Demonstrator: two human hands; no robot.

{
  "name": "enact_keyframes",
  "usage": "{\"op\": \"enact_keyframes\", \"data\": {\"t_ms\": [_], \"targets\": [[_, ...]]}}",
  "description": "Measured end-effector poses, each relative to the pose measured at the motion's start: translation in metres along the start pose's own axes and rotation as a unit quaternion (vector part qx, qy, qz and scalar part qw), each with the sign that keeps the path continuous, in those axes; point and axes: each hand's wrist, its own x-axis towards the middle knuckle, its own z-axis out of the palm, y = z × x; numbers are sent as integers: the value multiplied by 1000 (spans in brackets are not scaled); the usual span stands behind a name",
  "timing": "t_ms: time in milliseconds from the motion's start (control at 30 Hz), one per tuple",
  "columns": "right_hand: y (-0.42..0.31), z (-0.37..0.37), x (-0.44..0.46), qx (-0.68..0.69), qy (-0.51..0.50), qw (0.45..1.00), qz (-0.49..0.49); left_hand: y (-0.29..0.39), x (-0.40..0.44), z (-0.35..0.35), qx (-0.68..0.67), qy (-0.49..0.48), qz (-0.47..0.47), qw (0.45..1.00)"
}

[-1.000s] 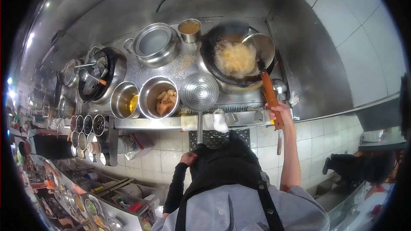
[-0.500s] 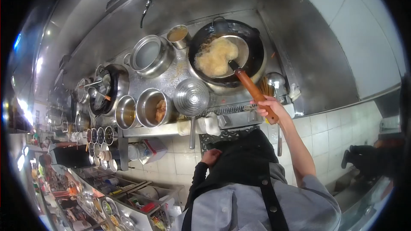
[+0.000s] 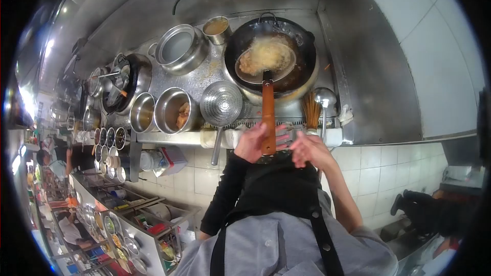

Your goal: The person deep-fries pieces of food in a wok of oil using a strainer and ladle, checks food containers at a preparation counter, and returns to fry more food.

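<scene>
A mesh strainer [image 3: 289, 65] with a wooden handle [image 3: 268, 115] rests in the black wok [image 3: 305, 71], holding a pale golden mass of frying food [image 3: 267, 55]. Bubbles and steam blur the food. My left hand [image 3: 249, 143] is at the lower end of the handle, its fingers stretched out behind the wood and the thumb on the left side. Its grip is not closed. To the right of the handle, my right hand [image 3: 311, 151] hovers apart from it, fingers spread and holding nothing.
A perforated ladle [image 3: 221, 103] lies left of the wok. Beside it stand a pot with brown pieces [image 3: 175, 98], another steel pot [image 3: 142, 114], a large lidded pot [image 3: 179, 46] and a can of liquid [image 3: 217, 26]. A bamboo brush [image 3: 311, 111] and steel ladle [image 3: 325, 97] are at right.
My right hand has let go of the strainer handle. My left hand has risen from the apron to the handle. The handle has swung left and now points straight toward me.
</scene>
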Motion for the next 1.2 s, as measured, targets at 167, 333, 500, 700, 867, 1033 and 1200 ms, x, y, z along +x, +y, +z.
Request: {"op": "enact_keyframes", "data": {"t_ms": [167, 333, 500, 700, 867, 1033, 1200], "targets": [[277, -196, 46, -467, 388, 734, -304, 3, 11, -28, -215, -125, -4, 969], [289, -191, 15, -382, 262, 879, -113, 14, -17, -26, -40, 26, 38, 998], [237, -130, -11, -282, 508, 811, -71, 5, -8, -70, 4, 17, 72, 997], [126, -53, -56, -170, 433, 871, -158, 4, -23, -38, 20, -29, 95, 995], [16, 1, -42, -242, 380, 870, -198, -9, -47, -23, 14, -20, 85, 996], [5, -20, 35, -413, 358, 803, -238, -13, -74, 3, 53, -39, 103, 992], [-29, 24, 7, -412, 324, 829, -196, -8, -67, -2, 55, -40, 113, 991]]}}
